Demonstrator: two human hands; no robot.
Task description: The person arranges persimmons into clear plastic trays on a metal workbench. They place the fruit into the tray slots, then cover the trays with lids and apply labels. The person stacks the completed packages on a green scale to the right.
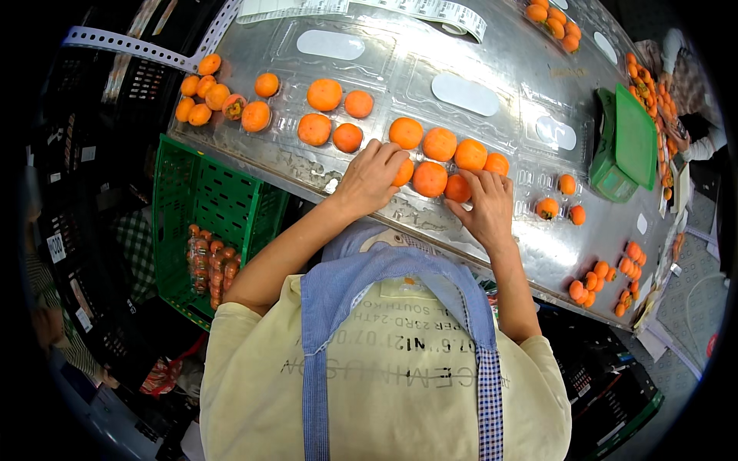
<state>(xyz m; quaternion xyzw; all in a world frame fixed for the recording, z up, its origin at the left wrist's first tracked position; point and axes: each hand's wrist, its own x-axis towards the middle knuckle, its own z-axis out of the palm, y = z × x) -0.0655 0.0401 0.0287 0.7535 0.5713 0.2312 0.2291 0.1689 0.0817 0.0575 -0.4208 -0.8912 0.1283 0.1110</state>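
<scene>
Several persimmons stand in two rows in a clear plastic clamshell box (416, 95) on the metal table, its labelled lid laid back. My left hand (372, 176) has its fingers on the persimmon (403, 172) at the near left end. With my right hand (484, 201) I touch the persimmon (457, 188) at the near right end, thumb and fingers around it. Between them sits another persimmon (429, 179). To the left, an open clear box (375, 63) holds several persimmons (324, 94); to the right, another box (527, 173) holds three smaller ones (546, 208).
Loose persimmons (217, 97) lie at the table's left corner. A green scale (634, 138) stands right, and a label strip (426, 8) lies at the far edge. Below left is a green crate (199, 190) with packed fruit. A co-worker's arms (692, 144) show at far right.
</scene>
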